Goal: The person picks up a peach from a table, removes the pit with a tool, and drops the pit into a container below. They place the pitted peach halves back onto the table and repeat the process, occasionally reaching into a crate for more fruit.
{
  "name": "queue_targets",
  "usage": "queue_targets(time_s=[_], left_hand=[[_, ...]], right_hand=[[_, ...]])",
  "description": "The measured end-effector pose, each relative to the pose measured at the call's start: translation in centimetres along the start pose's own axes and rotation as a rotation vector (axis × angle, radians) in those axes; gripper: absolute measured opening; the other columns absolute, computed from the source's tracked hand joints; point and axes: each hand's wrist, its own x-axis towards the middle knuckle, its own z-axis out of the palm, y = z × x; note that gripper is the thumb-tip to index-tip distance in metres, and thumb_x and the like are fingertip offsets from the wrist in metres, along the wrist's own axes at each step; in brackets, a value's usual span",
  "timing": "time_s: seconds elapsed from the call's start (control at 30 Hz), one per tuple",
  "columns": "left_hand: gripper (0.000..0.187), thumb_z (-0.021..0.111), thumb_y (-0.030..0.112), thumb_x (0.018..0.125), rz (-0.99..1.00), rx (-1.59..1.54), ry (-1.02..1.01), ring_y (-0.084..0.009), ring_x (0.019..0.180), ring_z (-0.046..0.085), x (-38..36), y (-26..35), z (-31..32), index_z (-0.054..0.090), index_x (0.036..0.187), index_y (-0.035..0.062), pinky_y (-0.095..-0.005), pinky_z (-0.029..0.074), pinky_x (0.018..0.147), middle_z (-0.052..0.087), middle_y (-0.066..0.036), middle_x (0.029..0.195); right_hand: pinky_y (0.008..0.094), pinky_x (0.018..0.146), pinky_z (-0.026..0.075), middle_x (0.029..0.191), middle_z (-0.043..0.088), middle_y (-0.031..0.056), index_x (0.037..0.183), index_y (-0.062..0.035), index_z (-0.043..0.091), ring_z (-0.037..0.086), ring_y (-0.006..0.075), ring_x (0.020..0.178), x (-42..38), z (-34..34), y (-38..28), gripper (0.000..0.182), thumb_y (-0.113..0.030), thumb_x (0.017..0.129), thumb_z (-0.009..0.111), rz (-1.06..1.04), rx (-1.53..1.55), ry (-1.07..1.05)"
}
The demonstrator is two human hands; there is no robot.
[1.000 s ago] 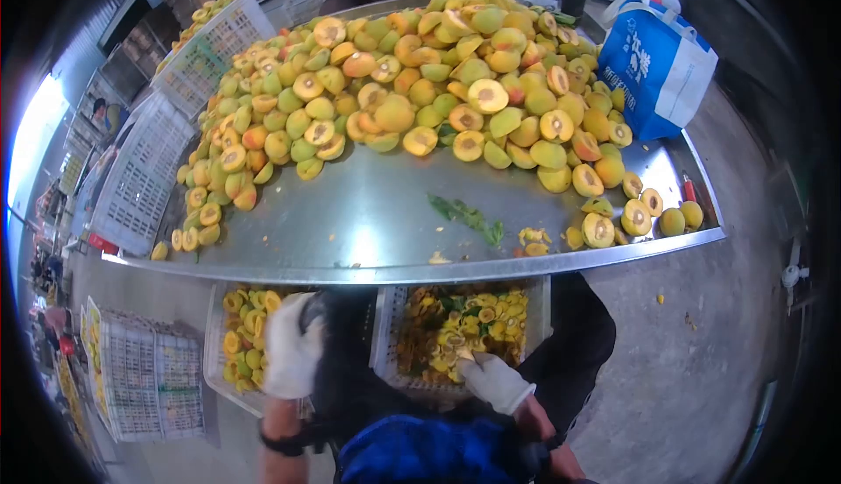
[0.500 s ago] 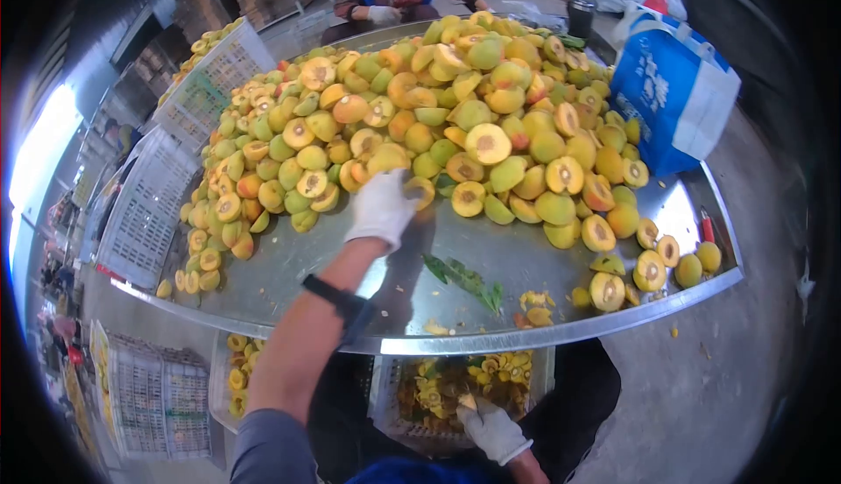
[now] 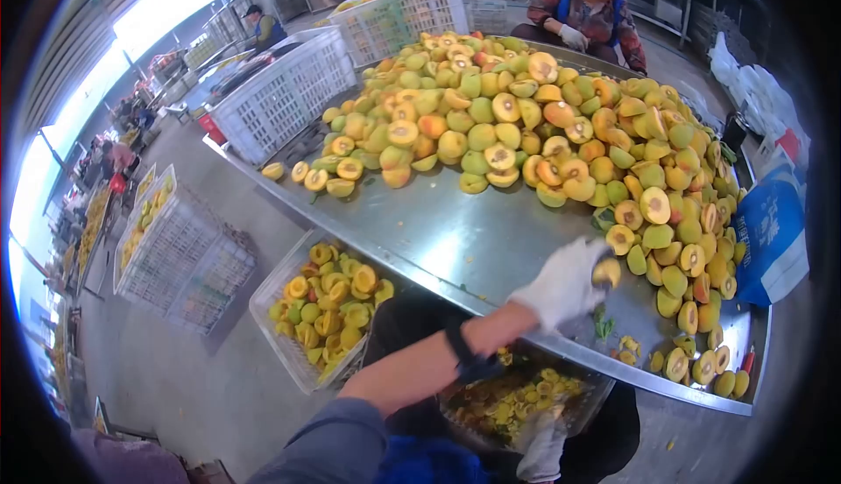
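Steel table [image 3: 455, 239] heaped with halved peaches [image 3: 526, 125], crates around; gloved left hand [image 3: 565, 287] grips one peach half [image 3: 606, 271].

left hand [image 3: 565, 287] gripping peach half [image 3: 606, 271], metal table [image 3: 455, 239]

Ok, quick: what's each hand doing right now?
Left hand: closed around a halved fruit over the metal table.
Right hand: low beside the scrap crate; grip cannot be told.

Right hand [image 3: 543, 453] is mostly hidden below the worktop [image 3: 455, 239]; its grip cannot be made out. Gloved left hand [image 3: 565, 287] partly covers a peach half [image 3: 606, 271].
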Motion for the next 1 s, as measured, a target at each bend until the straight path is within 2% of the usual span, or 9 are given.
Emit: queue_targets(time_s=[0.2, 0.27, 0.4, 0.63, 0.67, 0.77, 0.83, 0.93, 1.0], left_hand=[[0.058, 0.074, 0.013, 0.074, 0.002, -0.332, -0.058, -0.0424, 0.109, 0.057, -14.3, 1.3, 0.3, 0.054, 0.128, 0.0086, -0.0431, 0.048, 0.095, 0.055, -0.022, 0.121], [0.053, 0.068, 0.007, 0.08, -0.031, -0.526, -0.058, -0.0301, 0.114, 0.058, -16.7, 0.9, 1.1, 0.052, 0.131, 0.0042, -0.0363, 0.046, 0.099, 0.056, -0.017, 0.126], [0.044, 0.058, 0.004, 0.091, -0.236, -0.907, -0.09, -0.0146, 0.109, 0.056, -18.4, 0.1, 1.7, 0.049, 0.134, -0.0014, -0.029, 0.045, 0.098, 0.061, -0.01, 0.119], [0.044, 0.049, 0.029, 0.103, -0.72, -1.09, 0.091, -0.0145, 0.106, 0.056, -20.4, -3.7, 4.4, 0.048, 0.133, -0.0016, -0.0275, 0.045, 0.095, 0.06, -0.008, 0.115], [0.046, 0.048, 0.033, 0.103, -0.789, -1.102, 0.17, -0.0158, 0.109, 0.055, -21.1, -4.3, 5.4, 0.045, 0.135, -0.0002, -0.0282, 0.043, 0.097, 0.058, -0.009, 0.118], [0.049, 0.049, 0.041, 0.101, -0.375, -0.976, 0.068, -0.0183, 0.112, 0.054, -22.2, -5.8, 4.7, 0.049, 0.13, 0.0009, -0.0307, 0.042, 0.101, 0.056, -0.011, 0.122], [0.051, 0.059, 0.047, 0.094, -0.514, -1.388, -0.021, -0.0125, 0.091, 0.063, -20.5, -5.1, 3.6, 0.063, 0.113, -0.0003, -0.0284, 0.051, 0.085, 0.066, -0.006, 0.1], [0.047, 0.065, 0.039, 0.091, -0.569, -1.501, 0.043, -0.0142, 0.092, 0.063, -19.6, -3.2, 3.3, 0.062, 0.115, -0.0008, -0.0288, 0.051, 0.084, 0.066, -0.007, 0.102], [0.044, 0.069, 0.031, 0.091, -0.473, -1.479, -0.055, -0.0155, 0.095, 0.062, -19.4, -2.8, 2.4, 0.058, 0.12, -0.0011, -0.0309, 0.052, 0.086, 0.064, -0.007, 0.107]], right_hand=[[0.0389, 0.083, 0.048, 0.112, 0.056, 0.0158, 0.123, -0.001, 0.053, 0.057, 0.0259, 0.099, -0.4, 0.2, -3.9, 0.041, -0.033, 0.097, 0.055, -0.124, 0.003, -0.236], [0.0442, 0.09, 0.045, 0.121, 0.053, 0.021, 0.13, 0.0009, 0.048, 0.054, 0.0343, 0.107, -0.3, -0.4, -2.4, 0.053, -0.033, 0.091, 0.06, -0.54, -0.752, -0.188], [0.0503, 0.102, 0.038, 0.128, 0.047, 0.0288, 0.138, 0.0066, 0.037, 0.046, 0.0467, 0.118, -1.1, 0.3, -0.4, 0.077, -0.033, 0.081, 0.068, -0.774, -1.079, -0.237], [0.0406, 0.07, 0.049, 0.092, 0.062, 0.0156, 0.112, -0.0013, 0.06, 0.062, 0.0298, 0.081, -2.7, 3.3, -4.0, 0.03, -0.027, 0.096, 0.053, -0.584, -0.707, -0.299], [0.0396, 0.068, 0.049, 0.088, 0.063, 0.0146, 0.11, -0.0012, 0.061, 0.062, 0.0286, 0.077, -0.7, 2.6, -2.1, 0.031, -0.028, 0.097, 0.052, -0.939, -0.952, -0.269], [0.0392, 0.073, 0.051, 0.085, 0.069, 0.0173, 0.102, 0.0013, 0.064, 0.065, 0.0298, 0.078, -1.6, 2.7, -3.3, 0.029, -0.025, 0.096, 0.053, -0.195, -0.504, -0.286], [0.0397, 0.072, 0.051, 0.084, 0.068, 0.0181, 0.101, -0.0009, 0.066, 0.066, 0.0325, 0.079, -2.5, 2.7, -4.5, 0.027, -0.026, 0.095, 0.056, -0.114, -0.462, -0.226], [0.0328, 0.063, 0.048, 0.076, 0.064, 0.0101, 0.107, -0.0005, 0.063, 0.061, 0.0189, 0.067, -3.0, 3.4, -7.2, 0.025, -0.022, 0.096, 0.056, -0.412, -0.629, -0.362], [0.0397, 0.07, 0.05, 0.084, 0.067, 0.0193, 0.108, 0.0008, 0.062, 0.065, 0.0341, 0.076, -2.5, 4.0, -8.1, 0.028, -0.023, 0.097, 0.054, -0.29, -0.681, -0.37]])
